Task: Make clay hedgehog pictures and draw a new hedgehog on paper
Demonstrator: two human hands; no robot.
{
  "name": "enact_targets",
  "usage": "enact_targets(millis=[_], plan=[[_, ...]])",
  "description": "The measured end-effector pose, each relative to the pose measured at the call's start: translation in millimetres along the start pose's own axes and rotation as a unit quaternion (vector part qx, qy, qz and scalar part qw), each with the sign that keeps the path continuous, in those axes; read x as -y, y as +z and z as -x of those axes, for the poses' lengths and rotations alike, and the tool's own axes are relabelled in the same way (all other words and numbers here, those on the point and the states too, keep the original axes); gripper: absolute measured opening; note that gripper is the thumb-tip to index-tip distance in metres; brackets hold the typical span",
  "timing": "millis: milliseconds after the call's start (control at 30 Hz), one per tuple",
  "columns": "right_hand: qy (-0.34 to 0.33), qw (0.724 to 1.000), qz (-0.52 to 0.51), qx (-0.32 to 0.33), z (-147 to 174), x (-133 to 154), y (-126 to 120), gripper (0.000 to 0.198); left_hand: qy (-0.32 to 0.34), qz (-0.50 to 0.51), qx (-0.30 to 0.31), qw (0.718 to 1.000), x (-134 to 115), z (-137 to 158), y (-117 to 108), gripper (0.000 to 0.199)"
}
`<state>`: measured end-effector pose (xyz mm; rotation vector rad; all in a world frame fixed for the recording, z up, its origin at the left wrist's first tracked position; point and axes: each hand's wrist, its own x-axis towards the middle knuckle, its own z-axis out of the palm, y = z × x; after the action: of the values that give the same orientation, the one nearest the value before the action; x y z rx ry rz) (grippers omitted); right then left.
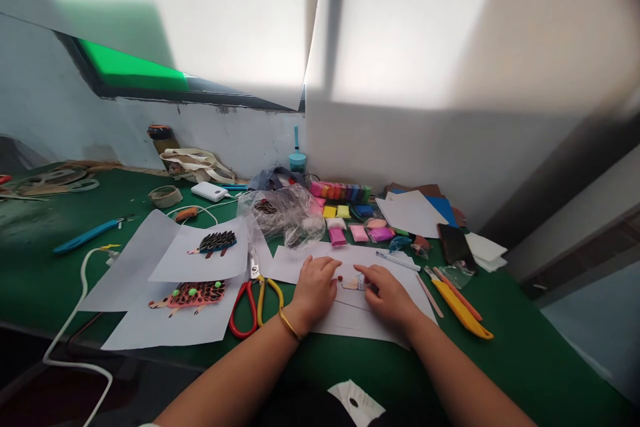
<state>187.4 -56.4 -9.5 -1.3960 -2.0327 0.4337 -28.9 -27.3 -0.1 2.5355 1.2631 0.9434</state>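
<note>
A white paper sheet (pixel 360 325) lies in front of me with a small animal figure (pixel 353 283) on it, its pointed head peach and its body drawn in blue lines. A tiny reddish-brown ball (pixel 340 278) sits at the snout. My left hand (pixel 316 288) rests on the paper left of the figure, fingers stretched forward and holding nothing visible. From the other side my right hand (pixel 387 292) reaches in, its index finger extended at the figure's upper edge. The rest of its fingers are partly hidden beneath it.
Red-and-yellow-handled scissors (pixel 257 300) lie left of the paper, beside sheets bearing finished hedgehog figures (pixel 193 295). Several clay packets (pixel 345 230) are behind. A yellow cutter (pixel 463 307), a white pen (pixel 399 260) and a dark phone (pixel 456 247) lie right.
</note>
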Motion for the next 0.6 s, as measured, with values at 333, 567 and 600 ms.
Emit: enact_targets(millis=[333,567,600], plan=[[0.276,0.906,-0.224,-0.228,-6,-25,-21,0.045,-0.115,0.090,-0.086,0.986,11,-8,-13,0.016],[0.288,0.790,-0.366,-0.398,-5,-66,-37,0.043,-0.063,-0.149,0.066,0.985,-2,-3,-8,0.011],[0.290,0.779,-0.374,-0.412,-4,-70,-38,0.043,-0.065,-0.162,0.077,0.982,-2,-3,-7,0.010]])
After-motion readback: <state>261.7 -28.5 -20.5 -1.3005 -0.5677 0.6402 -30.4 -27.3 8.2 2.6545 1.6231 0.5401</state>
